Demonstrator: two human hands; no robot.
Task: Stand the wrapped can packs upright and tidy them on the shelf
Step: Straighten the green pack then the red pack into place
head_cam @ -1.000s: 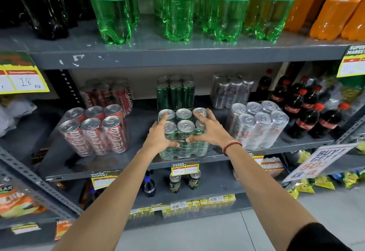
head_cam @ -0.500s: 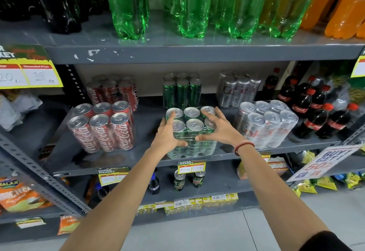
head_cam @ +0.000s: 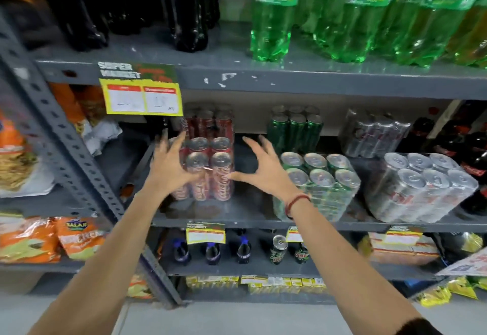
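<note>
The grey metal shelf [head_cam: 250, 220], scuffed and chipped along its edges, spans the view behind both hands. Right of the right hand stand the silver can pack [head_cam: 419, 189] and the green can pack [head_cam: 320, 189], cylinders under glossy, crinkled film. Between the hands sits the red can pack [head_cam: 210, 173], upright, its round silver lids showing. The left hand [head_cam: 168, 168], fingers spread, covers the pack's left side; motion blur makes contact hard to judge. The right hand [head_cam: 259, 168] is spread wide, thumb just beside the wrap, grasping nothing. A red thread bracelet [head_cam: 296, 201] circles its wrist.
</note>
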